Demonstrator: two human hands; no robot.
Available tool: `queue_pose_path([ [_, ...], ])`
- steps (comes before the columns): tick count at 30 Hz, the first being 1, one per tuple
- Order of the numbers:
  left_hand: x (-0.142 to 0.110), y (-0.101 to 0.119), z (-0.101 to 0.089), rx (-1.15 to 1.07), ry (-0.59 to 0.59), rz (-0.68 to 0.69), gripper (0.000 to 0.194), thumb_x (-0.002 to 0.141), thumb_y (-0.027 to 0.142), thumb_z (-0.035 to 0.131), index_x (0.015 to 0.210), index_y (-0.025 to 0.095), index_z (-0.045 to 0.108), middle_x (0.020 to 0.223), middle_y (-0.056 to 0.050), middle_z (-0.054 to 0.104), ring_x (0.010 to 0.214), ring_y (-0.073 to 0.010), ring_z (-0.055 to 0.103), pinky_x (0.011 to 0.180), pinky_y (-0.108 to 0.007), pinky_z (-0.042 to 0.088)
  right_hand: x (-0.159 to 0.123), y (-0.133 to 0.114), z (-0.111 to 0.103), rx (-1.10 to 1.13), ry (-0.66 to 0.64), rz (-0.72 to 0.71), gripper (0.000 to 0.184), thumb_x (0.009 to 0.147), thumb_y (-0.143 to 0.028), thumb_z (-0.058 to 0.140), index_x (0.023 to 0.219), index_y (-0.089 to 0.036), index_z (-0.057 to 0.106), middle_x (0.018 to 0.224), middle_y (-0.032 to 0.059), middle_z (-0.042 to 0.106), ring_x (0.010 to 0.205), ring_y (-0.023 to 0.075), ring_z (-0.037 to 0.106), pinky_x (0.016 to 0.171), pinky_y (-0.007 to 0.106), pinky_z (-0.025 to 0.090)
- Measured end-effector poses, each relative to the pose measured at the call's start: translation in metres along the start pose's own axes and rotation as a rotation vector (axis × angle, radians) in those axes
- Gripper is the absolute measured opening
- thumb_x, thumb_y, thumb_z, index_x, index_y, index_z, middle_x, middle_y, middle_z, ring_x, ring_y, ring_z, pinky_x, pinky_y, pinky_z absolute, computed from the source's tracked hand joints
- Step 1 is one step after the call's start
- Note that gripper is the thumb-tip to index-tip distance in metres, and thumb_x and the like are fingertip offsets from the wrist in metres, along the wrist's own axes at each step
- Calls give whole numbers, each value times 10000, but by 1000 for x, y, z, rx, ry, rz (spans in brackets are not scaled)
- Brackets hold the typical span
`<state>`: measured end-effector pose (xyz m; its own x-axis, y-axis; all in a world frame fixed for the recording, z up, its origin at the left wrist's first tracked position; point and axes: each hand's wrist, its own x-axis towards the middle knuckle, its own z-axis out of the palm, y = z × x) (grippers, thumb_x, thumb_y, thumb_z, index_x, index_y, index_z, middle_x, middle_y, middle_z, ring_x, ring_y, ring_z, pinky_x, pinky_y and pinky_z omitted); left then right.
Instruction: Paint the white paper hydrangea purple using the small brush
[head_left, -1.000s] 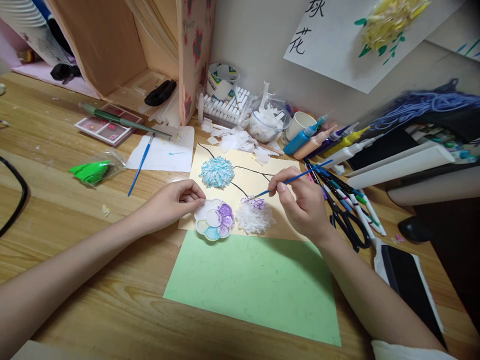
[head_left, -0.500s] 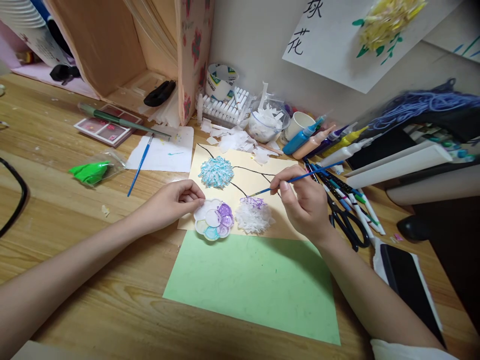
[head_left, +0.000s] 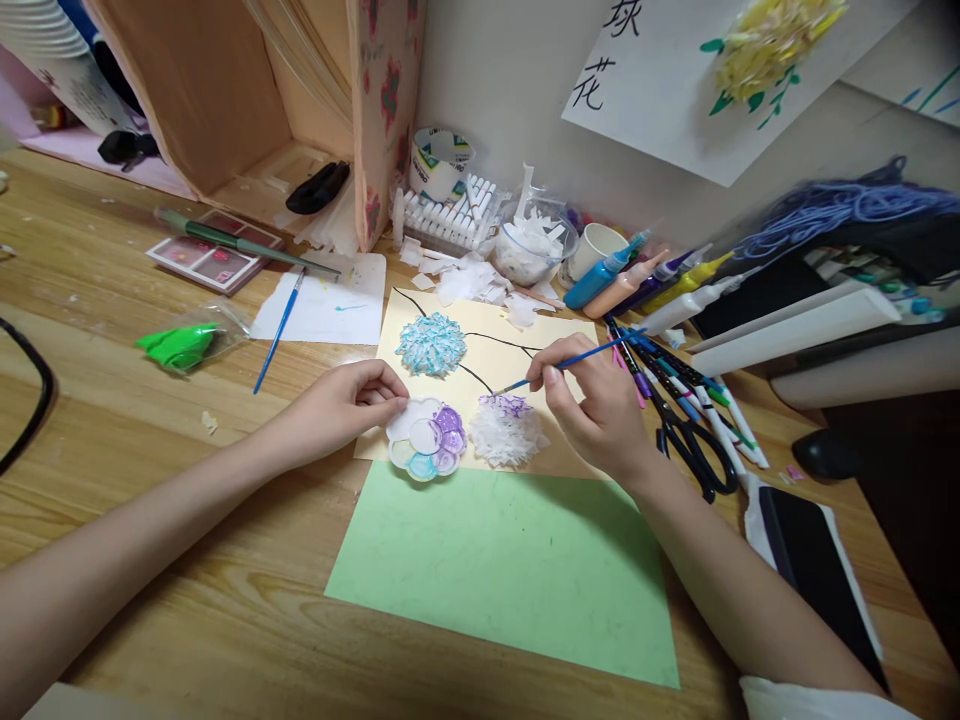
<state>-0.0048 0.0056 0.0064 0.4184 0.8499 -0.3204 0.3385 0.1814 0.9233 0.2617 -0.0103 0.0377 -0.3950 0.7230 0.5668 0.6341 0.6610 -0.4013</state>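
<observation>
My left hand [head_left: 367, 402] pinches the upper left rim of a flower-shaped paint palette [head_left: 425, 436], which has purple and turquoise paint in its wells. Between the fingertips of my right hand [head_left: 592, 405] is a slim blue paintbrush [head_left: 574, 358]. Its tip points left and meets the top edge of a white paper pompom flower [head_left: 508, 440], where purple paint marks the petals. A turquoise-tinted paper flower [head_left: 431, 345] lies up and to the left. Both flowers are on a cream sheet [head_left: 495, 315] with thin black drawn stems, overlapping a green sheet [head_left: 510, 570].
Paint bottles [head_left: 600, 283], a bowl of paper scraps [head_left: 531, 250] and a marker box [head_left: 450, 215] line the back. Black scissors [head_left: 694, 445] and several pens lie right. A second brush [head_left: 279, 335] and green clay [head_left: 178, 346] lie left.
My right hand and the paintbrush have shifted slightly left, with the brush lying a little flatter and its tip at the white flower's top edge. My left hand and the palette stay put.
</observation>
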Motion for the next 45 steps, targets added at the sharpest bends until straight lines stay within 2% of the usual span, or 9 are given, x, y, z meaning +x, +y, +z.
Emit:
queue_pose_path([
  [6, 0, -1, -1, 0, -1, 6, 195, 767, 320, 677, 830, 146, 616, 714, 11, 610, 656, -122, 557, 592, -238, 410, -1, -1, -2, 65, 63, 32, 155, 918, -155, 438, 813, -202, 542, 722, 17, 584, 689, 151, 547, 662, 300, 425],
  [16, -2, 3, 1, 7, 17, 3, 189, 733, 321, 687, 802, 158, 618, 700, 6, 616, 651, -142, 572, 588, -253, 430, -1, -3, 4, 39, -47, 30, 173, 920, -156, 428, 812, -223, 545, 751, 17, 608, 704, 166, 556, 653, 317, 418],
  [22, -1, 4, 1, 8, 12, -6, 202, 738, 325, 682, 811, 149, 612, 699, 6, 607, 652, -136, 557, 593, -249, 422, -1, -3, 4, 38, -29, 32, 181, 920, -142, 426, 805, -223, 538, 743, 15, 606, 708, 166, 557, 657, 318, 416],
  [33, -1, 2, 1, 6, 6, 6, 198, 753, 327, 684, 814, 151, 616, 700, 8, 607, 649, -134, 559, 586, -245, 419, -3, -2, 7, 28, -69, 32, 159, 922, -157, 432, 825, -218, 542, 746, 19, 613, 704, 164, 575, 639, 316, 428],
  [37, -1, 1, 0, 2, 8, 5, 187, 747, 314, 688, 811, 154, 616, 703, 6, 611, 652, -135, 559, 588, -246, 423, -2, -2, 4, 52, -10, 43, 165, 922, -163, 436, 809, -215, 545, 742, 22, 610, 704, 163, 566, 648, 317, 432],
  [42, -1, 2, 0, 11, 15, 10, 206, 752, 345, 681, 810, 157, 618, 695, 7, 612, 646, -139, 563, 588, -251, 429, -4, -6, -1, 163, 170, 109, 183, 940, -210, 436, 830, -222, 582, 730, 22, 597, 694, 169, 565, 669, 339, 445],
  [45, -2, 3, 0, 17, 22, 2, 192, 728, 320, 688, 801, 156, 620, 692, 8, 615, 644, -140, 564, 590, -251, 431, -6, -12, -2, 240, 145, 113, 189, 945, -205, 434, 851, -220, 598, 750, 25, 612, 720, 169, 576, 685, 341, 450],
])
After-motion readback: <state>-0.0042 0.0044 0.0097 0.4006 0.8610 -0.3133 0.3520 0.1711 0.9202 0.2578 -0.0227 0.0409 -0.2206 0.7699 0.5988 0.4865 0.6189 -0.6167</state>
